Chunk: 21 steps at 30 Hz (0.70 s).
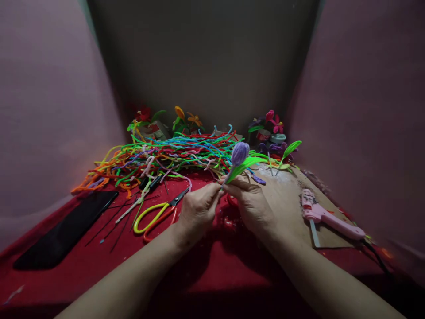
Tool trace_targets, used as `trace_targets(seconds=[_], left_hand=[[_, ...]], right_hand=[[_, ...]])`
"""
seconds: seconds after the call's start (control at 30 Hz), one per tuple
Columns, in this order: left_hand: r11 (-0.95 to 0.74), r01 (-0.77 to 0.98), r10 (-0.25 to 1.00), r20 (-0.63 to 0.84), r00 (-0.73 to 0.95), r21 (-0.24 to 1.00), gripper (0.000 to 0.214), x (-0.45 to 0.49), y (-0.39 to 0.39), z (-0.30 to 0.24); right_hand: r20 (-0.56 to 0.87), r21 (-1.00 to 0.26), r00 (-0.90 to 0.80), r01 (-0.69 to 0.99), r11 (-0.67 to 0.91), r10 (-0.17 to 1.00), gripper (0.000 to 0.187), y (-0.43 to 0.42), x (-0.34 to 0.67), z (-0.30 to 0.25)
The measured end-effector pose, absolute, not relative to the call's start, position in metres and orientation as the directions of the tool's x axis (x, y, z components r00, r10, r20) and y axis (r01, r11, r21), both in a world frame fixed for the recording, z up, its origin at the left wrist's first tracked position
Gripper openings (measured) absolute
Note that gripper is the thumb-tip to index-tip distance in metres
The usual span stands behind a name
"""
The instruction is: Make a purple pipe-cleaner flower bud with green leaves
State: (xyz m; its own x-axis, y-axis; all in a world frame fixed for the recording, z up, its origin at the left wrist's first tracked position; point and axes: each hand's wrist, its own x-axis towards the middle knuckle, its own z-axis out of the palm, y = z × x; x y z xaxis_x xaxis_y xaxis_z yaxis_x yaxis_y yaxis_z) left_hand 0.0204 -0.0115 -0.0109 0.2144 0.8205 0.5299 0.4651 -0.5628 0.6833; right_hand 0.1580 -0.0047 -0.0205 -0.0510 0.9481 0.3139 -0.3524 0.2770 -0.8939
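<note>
Between my two hands stands a pipe cleaner flower with a purple, tulip-like head and a pale purple stem. A bright green pipe cleaner leaf lies against that stem and points up to the right. My left hand is closed, its thumb and fingertips pinching the lower stem. From the other side my right hand pinches the stem and the base of the leaf. The fingertips of both hands meet there and hide the stem's lower end. Scissors with yellow and red handles lie just left of my left hand.
A tangled heap of coloured pipe cleaners spreads behind my hands. To the right, a pink glue gun rests on a brown board. A black flat object and thin wires lie left on the red cloth. Finished-looking flowers stand behind.
</note>
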Motion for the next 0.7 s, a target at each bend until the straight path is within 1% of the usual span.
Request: trace_targets(seconds=[0.03, 0.07, 0.17, 0.27, 0.37, 0.47, 0.53, 0.6, 0.67, 0.7], left_hand=[[-0.564, 0.484, 0.819, 0.531, 0.218, 0.67, 0.016, 0.02, -0.011, -0.012], [-0.55, 0.479, 0.831, 0.509, 0.225, 0.685, 0.019, 0.019, -0.011, -0.012], [-0.459, 0.395, 0.887, 0.388, 0.249, 0.796, 0.023, 0.016, -0.008, -0.006], [-0.366, 0.302, 0.923, 0.301, 0.239, 0.88, 0.021, 0.016, -0.008, 0.001], [-0.279, 0.177, 0.942, 0.232, 0.243, 0.944, 0.018, 0.017, -0.009, 0.003], [-0.159, 0.012, 0.943, 0.148, 0.298, 0.987, 0.019, 0.017, -0.009, 0.0], [-0.032, -0.099, 0.924, 0.067, 0.375, 0.995, 0.021, 0.017, -0.008, -0.003], [0.123, -0.179, 0.872, -0.02, 0.489, 0.976, 0.023, 0.015, -0.007, -0.005], [0.236, -0.197, 0.799, -0.075, 0.597, 0.951, 0.024, 0.013, -0.006, -0.004], [0.25, -0.189, 0.776, -0.08, 0.626, 0.95, 0.024, 0.012, -0.006, -0.003]], right_hand=[[0.316, -0.894, -0.056, -0.353, 0.277, 0.947, 0.009, -0.004, 0.158, -0.021], [0.317, -0.898, -0.07, -0.342, 0.276, 0.946, 0.01, -0.004, 0.158, -0.021], [0.319, -0.917, -0.15, -0.297, 0.265, 0.936, 0.011, -0.004, 0.161, -0.018], [0.32, -0.925, -0.209, -0.279, 0.258, 0.924, 0.011, -0.003, 0.164, -0.014], [0.328, -0.928, -0.204, -0.25, 0.275, 0.922, 0.01, -0.002, 0.166, -0.013], [0.349, -0.923, -0.206, -0.243, 0.298, 0.914, 0.012, 0.001, 0.169, -0.016], [0.329, -0.925, -0.264, -0.282, 0.253, 0.907, 0.018, 0.002, 0.172, -0.018], [0.276, -0.934, -0.357, -0.318, 0.162, 0.892, 0.022, 0.002, 0.175, -0.019], [0.249, -0.934, -0.41, -0.341, 0.106, 0.877, 0.023, 0.001, 0.176, -0.019], [0.259, -0.928, -0.403, -0.355, 0.111, 0.878, 0.022, 0.001, 0.175, -0.019]])
